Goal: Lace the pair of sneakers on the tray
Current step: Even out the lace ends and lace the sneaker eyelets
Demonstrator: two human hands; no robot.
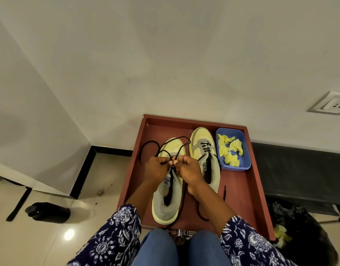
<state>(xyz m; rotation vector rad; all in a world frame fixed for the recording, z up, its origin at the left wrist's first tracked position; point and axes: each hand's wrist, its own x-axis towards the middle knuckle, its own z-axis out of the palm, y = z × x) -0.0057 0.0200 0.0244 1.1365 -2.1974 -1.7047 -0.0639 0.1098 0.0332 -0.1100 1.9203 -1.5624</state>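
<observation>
Both our hands are pinched shut on the same black lace (166,148), right over the middle of the left sneaker (168,191). The left hand (157,169) and the right hand (188,170) sit knuckle to knuckle, fingers curled in, thumbs nearly touching, with the lace coming out between them. Wrists are bent down and both forearms come in from the near edge, floral sleeves (115,237) bunched at the elbows.

From the pinch, the lace fans out toward the far side in loops, and one loose end curls off to the left onto the tray floor.

So the count: two sneakers, pale yellow and grey, side by side on one red-brown tray (242,189), toes pointing away from us. The right sneaker (205,156) already has a few rows of black lace crossed near the toe, with its loose ends trailing toward us across the tray. Can't tell exactly how many eyelets are done on the left one since our hands cover it.

One blue tub (233,149) sits just to the right of the right sneaker, at the far right of the tray, with crumpled yellow paper (230,148) inside. We count several wads, too scrunched together to say exactly.
</observation>
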